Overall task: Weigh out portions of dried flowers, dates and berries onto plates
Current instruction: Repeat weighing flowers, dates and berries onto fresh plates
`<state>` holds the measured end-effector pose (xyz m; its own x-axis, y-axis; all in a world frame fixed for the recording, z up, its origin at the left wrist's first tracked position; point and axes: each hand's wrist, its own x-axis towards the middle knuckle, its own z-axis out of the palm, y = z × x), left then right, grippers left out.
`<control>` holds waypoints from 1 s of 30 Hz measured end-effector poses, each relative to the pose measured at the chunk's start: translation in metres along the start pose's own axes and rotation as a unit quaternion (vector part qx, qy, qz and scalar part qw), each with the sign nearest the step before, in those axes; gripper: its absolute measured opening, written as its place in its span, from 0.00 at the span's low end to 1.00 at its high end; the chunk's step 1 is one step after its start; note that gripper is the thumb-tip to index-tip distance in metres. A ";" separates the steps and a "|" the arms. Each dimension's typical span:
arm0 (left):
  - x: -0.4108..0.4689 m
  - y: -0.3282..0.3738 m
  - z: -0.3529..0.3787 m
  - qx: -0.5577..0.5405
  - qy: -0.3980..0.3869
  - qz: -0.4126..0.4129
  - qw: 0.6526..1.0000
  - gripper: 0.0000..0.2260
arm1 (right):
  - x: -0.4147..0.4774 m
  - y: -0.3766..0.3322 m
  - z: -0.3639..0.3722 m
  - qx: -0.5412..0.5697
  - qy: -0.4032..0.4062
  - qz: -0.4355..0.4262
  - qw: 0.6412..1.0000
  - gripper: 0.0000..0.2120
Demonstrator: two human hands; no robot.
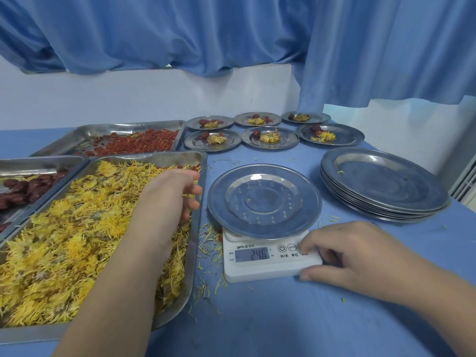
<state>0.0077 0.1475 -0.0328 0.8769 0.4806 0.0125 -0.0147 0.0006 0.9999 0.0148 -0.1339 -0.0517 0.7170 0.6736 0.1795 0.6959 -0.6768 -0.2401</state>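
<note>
Six filled plates [288, 140] at the top were done, the plate [265, 202] on the scale [257, 269] was empty, and a stack [383, 181] waited at right. Left hand [170, 191] curled in the flowers [64, 228], couldn't tell if its fingers [193, 203] held any. Right hand [360, 256] gripped the scale's corner.

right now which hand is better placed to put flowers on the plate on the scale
Left: the left hand is in the flower tray beside the plate; the right hand holds the scale's corner.
</note>
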 end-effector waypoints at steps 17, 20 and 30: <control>0.000 -0.004 -0.003 0.008 -0.009 0.017 1.000 0.07 | 0.000 -0.006 -0.002 -0.019 -0.006 0.059 0.998 0.21; 0.000 -0.004 -0.002 0.008 -0.009 0.016 1.000 0.07 | 0.001 -0.009 -0.001 -0.010 -0.009 0.073 0.997 0.21; 0.001 -0.004 0.000 0.012 -0.011 0.014 1.000 0.09 | 0.003 -0.008 0.005 0.003 0.003 0.070 0.998 0.25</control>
<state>0.0083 0.1478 -0.0366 0.8865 0.4610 0.0399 -0.0272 -0.0341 0.9990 0.0109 -0.1247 -0.0538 0.8071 0.5713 0.1494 0.5891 -0.7621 -0.2686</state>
